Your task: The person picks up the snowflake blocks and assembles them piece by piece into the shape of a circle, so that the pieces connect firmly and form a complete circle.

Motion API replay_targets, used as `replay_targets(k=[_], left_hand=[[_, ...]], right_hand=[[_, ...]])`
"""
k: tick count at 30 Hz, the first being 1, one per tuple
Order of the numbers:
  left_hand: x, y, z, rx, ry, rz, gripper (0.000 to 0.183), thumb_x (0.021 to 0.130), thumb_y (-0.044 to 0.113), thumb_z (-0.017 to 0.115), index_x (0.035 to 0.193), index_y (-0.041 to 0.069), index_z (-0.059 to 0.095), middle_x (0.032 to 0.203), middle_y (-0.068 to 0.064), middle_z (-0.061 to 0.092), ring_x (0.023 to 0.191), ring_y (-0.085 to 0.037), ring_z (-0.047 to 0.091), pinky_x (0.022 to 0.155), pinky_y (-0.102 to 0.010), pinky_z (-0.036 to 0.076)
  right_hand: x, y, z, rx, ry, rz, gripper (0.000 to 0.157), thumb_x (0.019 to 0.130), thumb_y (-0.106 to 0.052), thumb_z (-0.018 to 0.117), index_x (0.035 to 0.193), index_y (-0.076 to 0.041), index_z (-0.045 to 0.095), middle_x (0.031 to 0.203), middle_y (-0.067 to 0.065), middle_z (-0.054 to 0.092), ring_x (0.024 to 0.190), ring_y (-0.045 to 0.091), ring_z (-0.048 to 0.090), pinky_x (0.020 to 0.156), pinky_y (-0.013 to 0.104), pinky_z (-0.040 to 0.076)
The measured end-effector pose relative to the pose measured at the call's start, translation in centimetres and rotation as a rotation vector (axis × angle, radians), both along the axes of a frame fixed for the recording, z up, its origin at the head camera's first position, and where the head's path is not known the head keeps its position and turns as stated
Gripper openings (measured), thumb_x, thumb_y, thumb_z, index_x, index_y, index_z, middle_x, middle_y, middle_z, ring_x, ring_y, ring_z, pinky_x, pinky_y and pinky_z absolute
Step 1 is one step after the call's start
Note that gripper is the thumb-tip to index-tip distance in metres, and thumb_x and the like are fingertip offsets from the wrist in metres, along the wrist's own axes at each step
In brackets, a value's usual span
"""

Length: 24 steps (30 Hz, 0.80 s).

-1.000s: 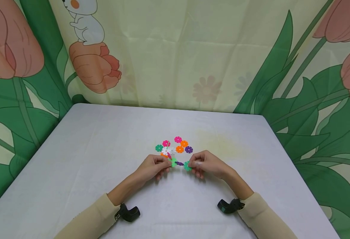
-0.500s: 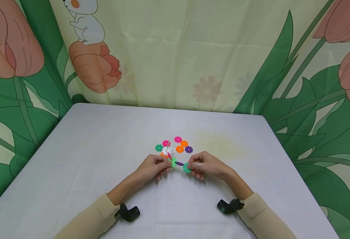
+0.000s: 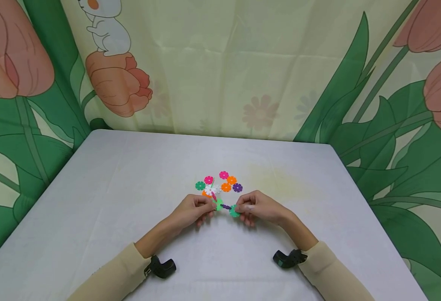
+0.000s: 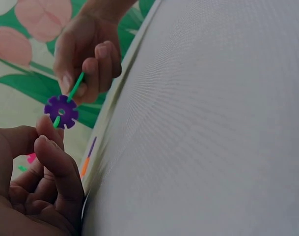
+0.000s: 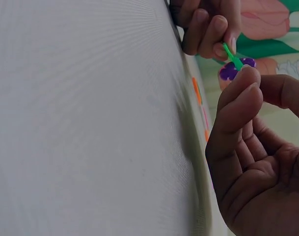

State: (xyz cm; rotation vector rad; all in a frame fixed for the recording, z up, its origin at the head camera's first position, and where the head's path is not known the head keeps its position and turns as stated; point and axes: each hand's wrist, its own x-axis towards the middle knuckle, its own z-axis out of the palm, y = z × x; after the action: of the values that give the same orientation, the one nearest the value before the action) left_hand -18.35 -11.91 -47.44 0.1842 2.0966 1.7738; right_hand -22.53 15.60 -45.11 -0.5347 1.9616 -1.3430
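Observation:
My left hand (image 3: 195, 210) pinches a light green notched plastic disc (image 3: 219, 204), one of a small chain of linked snowflake discs. From that disc a purple disc (image 4: 61, 111) sticks out edgewise toward the right hand. Behind it a pink disc (image 3: 214, 196) joins the chain, near a white disc (image 3: 209, 190). My right hand (image 3: 259, 206) pinches a teal green disc (image 3: 234, 211) between thumb and forefinger. The teal disc's edge meets the purple disc, and in the left wrist view the green edges stand on either side of its purple face. Fingertips cover part of both green discs.
Loose discs lie on the white-covered table (image 3: 130, 167) beyond the hands: a teal one (image 3: 200, 185), a pink one (image 3: 224, 175), an orange one (image 3: 225, 187) and a purple one (image 3: 237, 187). A flower-printed curtain (image 3: 224, 75) hangs behind the table.
The teal disc in my right hand has shifted slightly left and toward me, closing up to the purple disc. My left hand has kept its place and its hold on the light green disc.

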Motion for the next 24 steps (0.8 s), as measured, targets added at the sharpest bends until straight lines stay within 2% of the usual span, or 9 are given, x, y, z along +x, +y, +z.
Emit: replay_targets(k=[10, 24], left_hand=[[0.08, -0.02, -0.08, -0.002, 0.005, -0.005, 0.028, 0.102, 0.024, 0.07, 0.1, -0.003, 0.071, 0.076, -0.002, 0.066, 0.056, -0.011, 0.047, 0.051, -0.02, 0.045], [0.03, -0.06, -0.03, -0.002, 0.007, 0.006, 0.027, 0.103, 0.024, 0.068, 0.099, -0.002, 0.072, 0.075, -0.001, 0.065, 0.054, -0.011, 0.048, 0.053, -0.021, 0.046]], right_hand=[[-0.06, -0.05, -0.15, -0.01, -0.005, -0.014, 0.024, 0.103, -0.022, 0.068, 0.103, 0.001, 0.071, 0.078, 0.004, 0.071, 0.062, 0.014, 0.067, 0.06, 0.024, 0.058], [0.11, -0.14, -0.1, -0.064, 0.03, 0.029, 0.024, 0.105, -0.02, 0.067, 0.106, 0.004, 0.07, 0.08, 0.005, 0.073, 0.065, 0.011, 0.07, 0.065, 0.024, 0.061]])
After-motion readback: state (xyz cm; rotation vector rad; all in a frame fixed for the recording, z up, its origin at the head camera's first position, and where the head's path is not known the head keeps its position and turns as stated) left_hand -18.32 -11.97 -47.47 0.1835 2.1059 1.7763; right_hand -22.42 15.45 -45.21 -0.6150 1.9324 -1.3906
